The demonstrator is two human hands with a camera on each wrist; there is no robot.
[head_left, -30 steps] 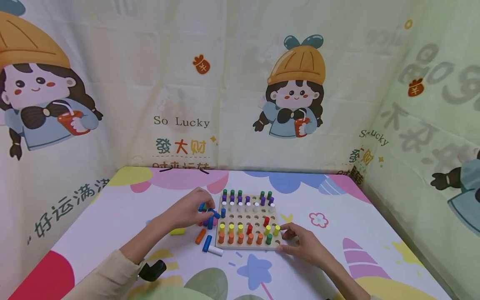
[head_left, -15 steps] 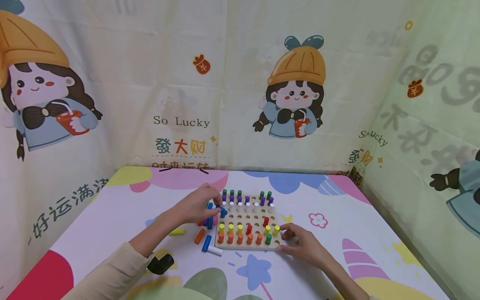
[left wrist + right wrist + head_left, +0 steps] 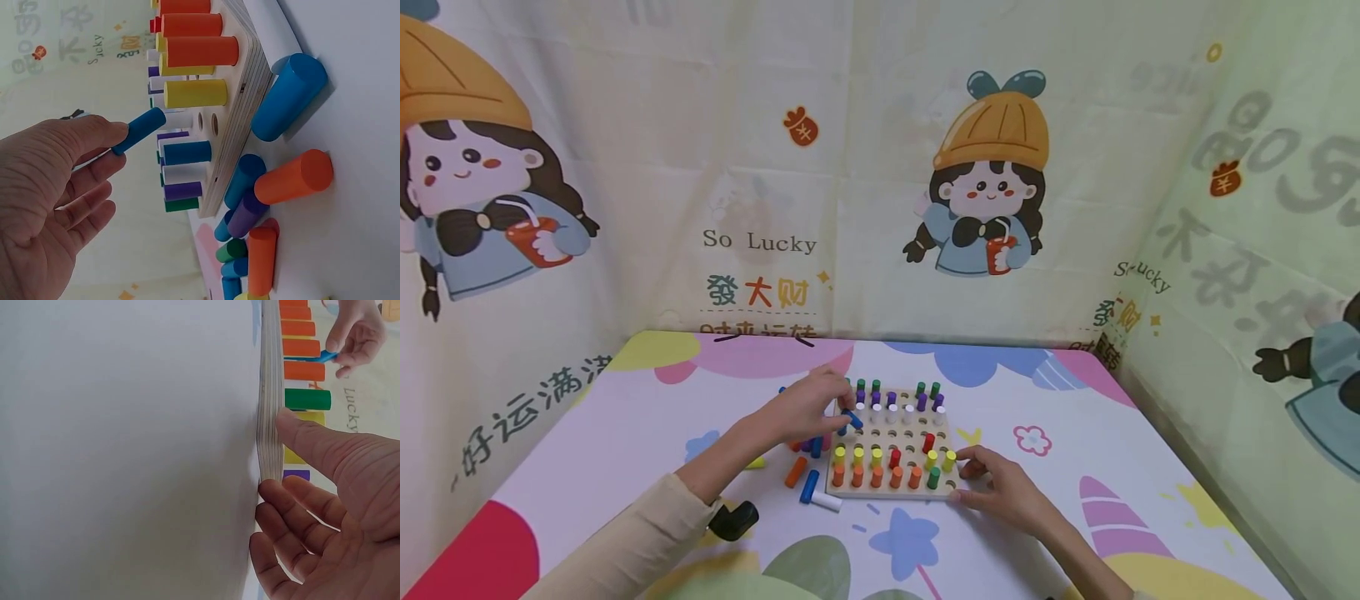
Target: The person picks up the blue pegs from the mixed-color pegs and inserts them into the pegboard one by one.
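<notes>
My left hand pinches a blue peg between thumb and index finger, tilted, over the left side of the wooden pegboard. Close below it, another blue peg stands in a hole at the board's left edge. My right hand rests against the board's right side, thumb tip at the near corner and loosely bent fingertips along the edge. Rows of pegs stand in the board: green, purple, white, yellow and orange, with a few red ones. Several holes around the middle hold no peg.
Loose pegs lie left of the board, including a blue peg, a white peg, an orange peg and a purple peg in a mixed pile. Patterned cloth walls close in the table.
My left hand has moved right, from over the loose pegs to over the board's left side, carrying the blue peg. My right hand has stayed at the board's right edge.
</notes>
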